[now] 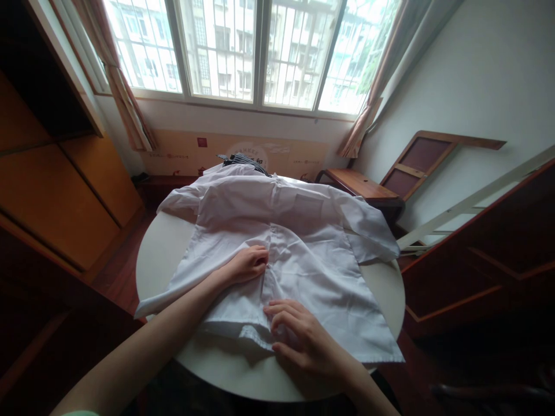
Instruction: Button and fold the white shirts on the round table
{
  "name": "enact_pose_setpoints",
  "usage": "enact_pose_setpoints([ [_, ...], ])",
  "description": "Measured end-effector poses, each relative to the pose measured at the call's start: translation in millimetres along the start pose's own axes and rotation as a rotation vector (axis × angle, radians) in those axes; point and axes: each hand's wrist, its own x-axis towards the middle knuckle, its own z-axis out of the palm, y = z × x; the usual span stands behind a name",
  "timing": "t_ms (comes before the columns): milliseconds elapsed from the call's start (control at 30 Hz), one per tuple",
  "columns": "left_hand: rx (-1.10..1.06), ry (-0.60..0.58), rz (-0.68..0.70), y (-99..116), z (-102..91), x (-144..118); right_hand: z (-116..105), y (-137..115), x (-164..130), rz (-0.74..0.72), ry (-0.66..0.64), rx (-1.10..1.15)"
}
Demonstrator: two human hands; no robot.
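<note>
Hands seemingly flat on white shirt

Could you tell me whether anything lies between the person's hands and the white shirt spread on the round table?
Nothing visible does. The left hand rests directly on the white shirt beside its front placket, and the right hand lies flat on the fabric near the hem. Both touch the cloth on the round table.
</note>
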Motion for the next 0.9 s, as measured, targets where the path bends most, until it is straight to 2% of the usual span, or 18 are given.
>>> enact_pose_setpoints([
  [167,0.027,0.165,-0.066,-3,0.9,1,0,-2,-2,0.011,0.030,0.001],
  [400,0.226,0.579,-0.253,-16,-16.8,4,1,-3,-4,0.019,0.028,0.011],
  [533,0.309,0.791,-0.483,-38,-38.4,1,6,-1,-4,0.024,0.032,-0.040],
  [633,0.304,0.909,-0.798,-59,-55.4,-6,9,-2,-5,0.040,0.045,-0.046],
  [700,0.244,0.912,-1.023,-71,-63.8,-10,10,-3,-4,0.063,0.038,-0.025],
  [767,0.175,0.849,-1.131,-78,-68.1,-13,10,-3,-5,0.099,0.029,-0.005],
  [833,0.120,0.781,-1.120,-81,-68.1,-14,11,-4,-5,0.128,0.027,-0.009],
  [900,0.070,0.760,-1.067,-81,-65.3,-14,12,-4,-5,0.130,0.022,-0.036],
])
